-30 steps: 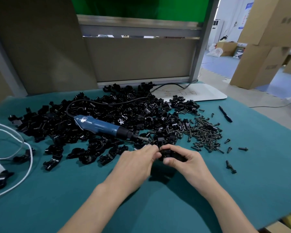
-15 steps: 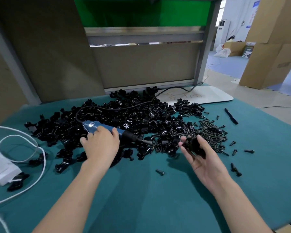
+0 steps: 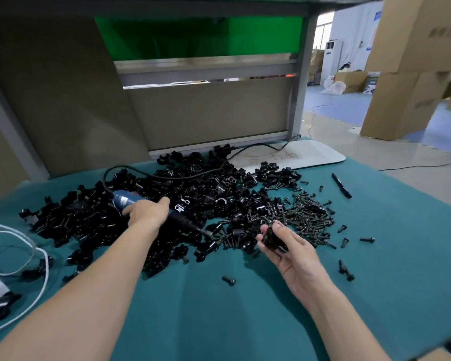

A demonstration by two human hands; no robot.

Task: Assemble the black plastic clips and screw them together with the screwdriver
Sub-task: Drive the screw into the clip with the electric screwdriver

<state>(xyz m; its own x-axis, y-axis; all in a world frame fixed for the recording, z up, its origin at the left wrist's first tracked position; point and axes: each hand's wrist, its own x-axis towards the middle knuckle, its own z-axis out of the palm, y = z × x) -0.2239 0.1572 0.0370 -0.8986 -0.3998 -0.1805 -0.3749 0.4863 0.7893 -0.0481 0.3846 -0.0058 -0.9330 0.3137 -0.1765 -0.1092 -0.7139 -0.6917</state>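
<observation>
A wide heap of black plastic clips (image 3: 193, 194) covers the middle of the teal table. On top of it lies the blue electric screwdriver (image 3: 126, 198), its black tip pointing right. My left hand (image 3: 147, 211) is wrapped around the screwdriver's body. To the right, my right hand (image 3: 288, 250) is turned palm up and holds an assembled black clip (image 3: 271, 237) between thumb and fingers, just above the heap's front edge. A pile of black screws (image 3: 309, 217) lies right behind that hand.
One loose screw (image 3: 229, 280) lies on the teal mat (image 3: 219, 321) in front of the heap; others are scattered at the right. A black pen (image 3: 341, 185) and a white board (image 3: 297, 157) sit at the back right. White cable (image 3: 41, 259) loops at the left edge.
My left hand left the clip, reached left to the screwdriver and closed around it. My right hand lifted the clip and turned palm up. A screw now lies on the mat in front.
</observation>
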